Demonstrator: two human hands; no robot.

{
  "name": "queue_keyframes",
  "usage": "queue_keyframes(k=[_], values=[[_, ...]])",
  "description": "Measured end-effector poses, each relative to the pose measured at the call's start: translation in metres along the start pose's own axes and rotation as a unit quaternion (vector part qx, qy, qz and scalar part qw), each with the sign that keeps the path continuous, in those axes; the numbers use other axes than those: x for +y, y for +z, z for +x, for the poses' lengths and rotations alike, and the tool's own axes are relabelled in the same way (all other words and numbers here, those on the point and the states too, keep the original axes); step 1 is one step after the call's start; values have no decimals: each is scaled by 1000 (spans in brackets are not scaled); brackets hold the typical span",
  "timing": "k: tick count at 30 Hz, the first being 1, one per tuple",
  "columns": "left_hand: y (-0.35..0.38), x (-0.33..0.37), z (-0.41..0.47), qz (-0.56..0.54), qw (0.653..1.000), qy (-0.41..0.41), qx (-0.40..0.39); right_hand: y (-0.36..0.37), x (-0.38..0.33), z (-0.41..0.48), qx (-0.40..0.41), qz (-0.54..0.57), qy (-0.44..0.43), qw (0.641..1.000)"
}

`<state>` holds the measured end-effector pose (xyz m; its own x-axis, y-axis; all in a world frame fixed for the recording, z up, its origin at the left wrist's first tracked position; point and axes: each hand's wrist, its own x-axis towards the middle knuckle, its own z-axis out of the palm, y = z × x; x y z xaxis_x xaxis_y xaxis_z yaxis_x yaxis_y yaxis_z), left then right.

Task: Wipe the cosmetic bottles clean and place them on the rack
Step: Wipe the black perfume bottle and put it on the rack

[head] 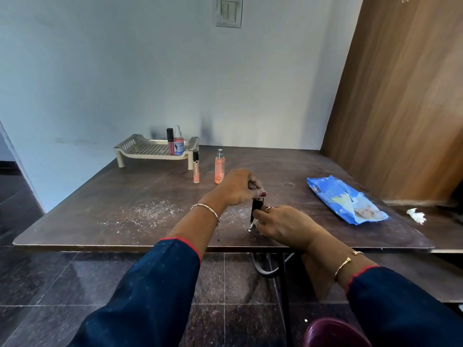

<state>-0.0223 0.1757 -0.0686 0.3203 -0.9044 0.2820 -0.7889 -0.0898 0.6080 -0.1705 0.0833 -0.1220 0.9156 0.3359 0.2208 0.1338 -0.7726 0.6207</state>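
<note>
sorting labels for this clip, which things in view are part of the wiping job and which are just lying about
Job: dark tube, gripped by left hand and right hand; peach tube; orange spray bottle; rack, holding red tube and pink pump bottle; blue wipes pack.
Lying about: crumpled white tissue; white powder; wall switch.

No wording can be read. The blue wet-wipes packet (343,200) by the counter's (75,221) right edge carries white print. The pink spray bottle (179,144) in the rack (130,146) at the far edge has a blue label, and the wooden panel (400,96) bears a faint white mark, all illegible.
</note>
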Motion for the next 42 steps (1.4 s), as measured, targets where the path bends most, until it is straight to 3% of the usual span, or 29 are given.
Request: queue_keyframes(k=[15,21,28,35,42], values=[[1,-3,1,-7,1000,1,2,-1,7,-1,34,-19,-63,997],[-1,-4,2,-9,1000,11,-10,-1,8,-5,88,-43,12,995],[0,-5,3,-13,1000,9,-14,7,0,-10,36,-3,3,999],[1,-6,6,-2,1000,10,-14,-3,3,1,106,-43,67,991],[0,-5,3,-1,1000,8,-5,8,0,-17,64,3,65,996]])
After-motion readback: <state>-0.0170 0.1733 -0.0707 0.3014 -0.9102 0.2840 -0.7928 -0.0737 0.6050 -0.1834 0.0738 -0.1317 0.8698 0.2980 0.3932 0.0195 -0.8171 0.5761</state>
